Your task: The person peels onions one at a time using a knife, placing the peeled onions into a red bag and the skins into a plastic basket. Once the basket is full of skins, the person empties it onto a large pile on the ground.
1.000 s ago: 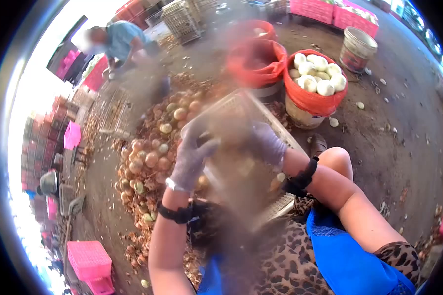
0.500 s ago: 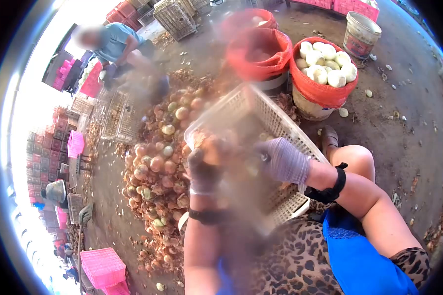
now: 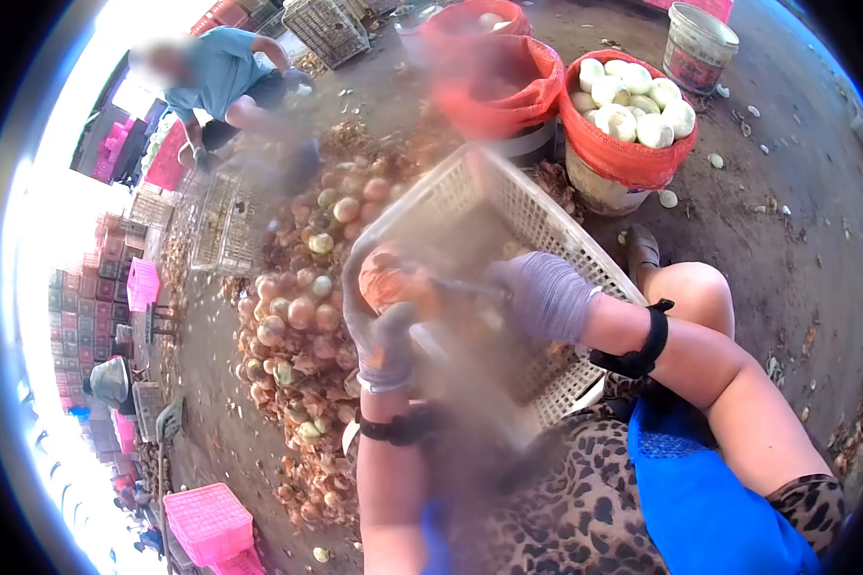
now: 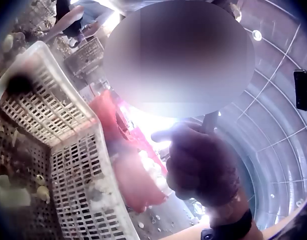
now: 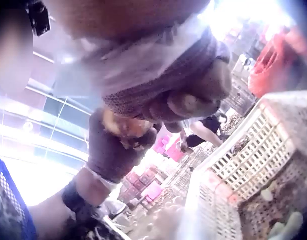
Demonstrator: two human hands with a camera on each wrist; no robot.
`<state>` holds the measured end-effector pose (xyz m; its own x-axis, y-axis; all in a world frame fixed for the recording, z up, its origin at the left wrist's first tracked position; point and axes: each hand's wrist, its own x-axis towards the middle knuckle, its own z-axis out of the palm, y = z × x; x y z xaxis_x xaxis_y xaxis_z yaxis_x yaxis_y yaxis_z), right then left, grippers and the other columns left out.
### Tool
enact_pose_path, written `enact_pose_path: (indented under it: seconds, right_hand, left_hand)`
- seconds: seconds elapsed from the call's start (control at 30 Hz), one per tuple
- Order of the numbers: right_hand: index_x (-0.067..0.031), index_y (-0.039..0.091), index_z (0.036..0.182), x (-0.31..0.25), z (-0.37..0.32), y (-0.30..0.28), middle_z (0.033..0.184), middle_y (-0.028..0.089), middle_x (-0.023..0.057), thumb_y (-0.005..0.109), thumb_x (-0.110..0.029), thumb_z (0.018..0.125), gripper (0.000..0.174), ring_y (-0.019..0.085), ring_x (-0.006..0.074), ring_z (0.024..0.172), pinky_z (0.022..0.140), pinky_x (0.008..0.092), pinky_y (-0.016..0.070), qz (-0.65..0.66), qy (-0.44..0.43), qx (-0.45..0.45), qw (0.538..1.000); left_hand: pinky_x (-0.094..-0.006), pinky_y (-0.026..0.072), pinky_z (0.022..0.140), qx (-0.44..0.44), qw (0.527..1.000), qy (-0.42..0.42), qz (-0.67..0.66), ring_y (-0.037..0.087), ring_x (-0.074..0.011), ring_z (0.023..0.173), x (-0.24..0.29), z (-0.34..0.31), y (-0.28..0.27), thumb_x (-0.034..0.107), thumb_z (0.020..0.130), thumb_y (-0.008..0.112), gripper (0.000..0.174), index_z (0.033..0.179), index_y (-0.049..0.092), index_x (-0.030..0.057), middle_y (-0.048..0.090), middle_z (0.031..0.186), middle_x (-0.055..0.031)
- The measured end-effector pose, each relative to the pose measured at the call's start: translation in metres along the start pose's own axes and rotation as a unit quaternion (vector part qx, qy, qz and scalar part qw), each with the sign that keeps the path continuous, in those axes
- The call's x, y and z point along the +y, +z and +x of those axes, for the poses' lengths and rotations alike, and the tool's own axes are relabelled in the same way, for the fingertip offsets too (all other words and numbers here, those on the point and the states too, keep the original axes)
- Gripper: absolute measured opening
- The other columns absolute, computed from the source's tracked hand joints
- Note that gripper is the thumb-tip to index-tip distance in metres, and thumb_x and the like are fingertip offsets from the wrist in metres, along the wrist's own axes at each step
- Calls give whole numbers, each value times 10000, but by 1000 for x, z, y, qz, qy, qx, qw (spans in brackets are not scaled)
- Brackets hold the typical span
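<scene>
My left hand [image 3: 384,345], in a knitted glove, holds a large onion [image 3: 395,278] with orange-brown skin above the crate. In the right wrist view a pale patch shows on this onion [image 5: 124,125]. Close to its right side is my gloved right hand [image 3: 547,299], fingers curled in a fist. From that fist a narrow tool [image 4: 210,122] sticks out in the left wrist view; its kind I cannot tell. Below both hands stands a white slatted plastic crate [image 3: 590,244], with a few pale onion pieces [image 4: 13,192] inside. A smear blurs the middle of the head view.
Unpeeled onions [image 3: 302,311] lie heaped among loose skins left of the crate. Beyond it, a red-lined bucket [image 3: 594,168] is full of peeled white onions, beside other red-lined buckets [image 3: 508,91]. A person [image 3: 225,72] bends at far left. Pink crates [image 3: 209,522] stand lower left.
The hands, close together over the crate a second ago, have drawn apart slightly. The onion in the left hand now shows clearly. The head view has shifted a little.
</scene>
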<state>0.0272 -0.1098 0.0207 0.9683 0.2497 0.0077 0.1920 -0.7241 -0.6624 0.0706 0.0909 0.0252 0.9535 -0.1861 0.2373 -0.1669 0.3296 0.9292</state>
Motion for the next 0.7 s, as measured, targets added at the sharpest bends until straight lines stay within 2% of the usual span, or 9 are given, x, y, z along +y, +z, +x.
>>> enact_pose_path:
  seconds: [0.03, 0.07, 0.1, 0.17, 0.3, 0.4, 0.47, 0.53, 0.7]
  right_hand:
    - [-89, 665, 853, -2, 0, 0, 742, 642, 189, 638, -218, 742, 171, 630, 380, 716, 660, 436, 505, -11, -18, 41, 999]
    - [-94, 666, 826, -4, 0, -1, 708, 634, 189, 626, -188, 752, 126, 627, 379, 696, 634, 438, 502, -20, -34, 84, 996]
    - [-93, 665, 829, -6, 0, -2, 708, 635, 187, 631, -192, 746, 133, 629, 376, 695, 633, 438, 503, -30, -27, 69, 997]
    - [-91, 662, 834, -8, 0, -9, 709, 638, 183, 639, -201, 735, 150, 634, 371, 694, 632, 439, 506, -47, -11, 41, 998]
    - [-77, 652, 839, -6, 0, -24, 728, 648, 173, 637, -190, 724, 161, 643, 361, 700, 635, 436, 511, -85, 31, -48, 995]
    - [-67, 646, 830, -2, 5, -20, 758, 658, 175, 644, -173, 720, 153, 650, 355, 713, 648, 428, 510, -102, 41, -59, 992]
    - [-70, 654, 818, 1, 4, -14, 743, 658, 171, 647, -157, 712, 137, 653, 348, 714, 645, 422, 511, -99, 25, -34, 994]
    - [-77, 653, 814, 10, 6, -6, 719, 647, 170, 624, -166, 724, 130, 645, 360, 692, 628, 435, 514, -102, -27, 11, 994]
    - [-76, 679, 806, 13, 7, 3, 731, 660, 158, 621, -129, 729, 110, 648, 336, 712, 658, 399, 507, -49, -25, -15, 998]
  left_hand:
    - [-331, 515, 831, 1, 1000, -20, -23, 584, -207, 945, -2, -1, -4, 363, 719, 684, 681, 1268, 455, 30, 563, 1065, -81]
    - [-358, 495, 868, -44, 960, -183, -209, 586, -221, 931, 0, -2, -12, 412, 733, 651, 674, 1262, 463, 40, 565, 1082, -104]
    - [-374, 534, 763, 81, 931, -207, -290, 607, -295, 898, -12, -9, -2, 561, 749, 586, 709, 1209, 481, 32, 595, 1063, -144]
    - [-388, 534, 787, 6, 923, -245, -296, 611, -283, 913, -18, -14, -12, 538, 745, 612, 698, 1196, 484, 20, 601, 1037, -146]
    - [-345, 531, 818, -8, 997, 27, 74, 581, -229, 974, -2, -10, 15, 411, 771, 646, 701, 1281, 410, -7, 561, 1040, -119]
    - [-413, 524, 815, 24, 980, -144, -136, 601, -264, 896, -37, -8, -21, 563, 695, 690, 746, 1174, 490, 27, 571, 1060, -144]
    - [-424, 505, 842, -1, 905, -278, -322, 569, -268, 961, -21, -10, -11, 568, 686, 702, 770, 1184, 483, 24, 544, 1108, -153]
    - [-417, 474, 877, 152, 926, -253, -236, 520, -279, 1042, -13, -18, 13, 617, 696, 660, 796, 1191, 477, 20, 506, 1145, -157]
    - [-400, 477, 877, 37, 968, -156, -193, 549, -253, 1012, -31, -14, -6, 626, 745, 594, 780, 1218, 476, 17, 539, 1125, -123]
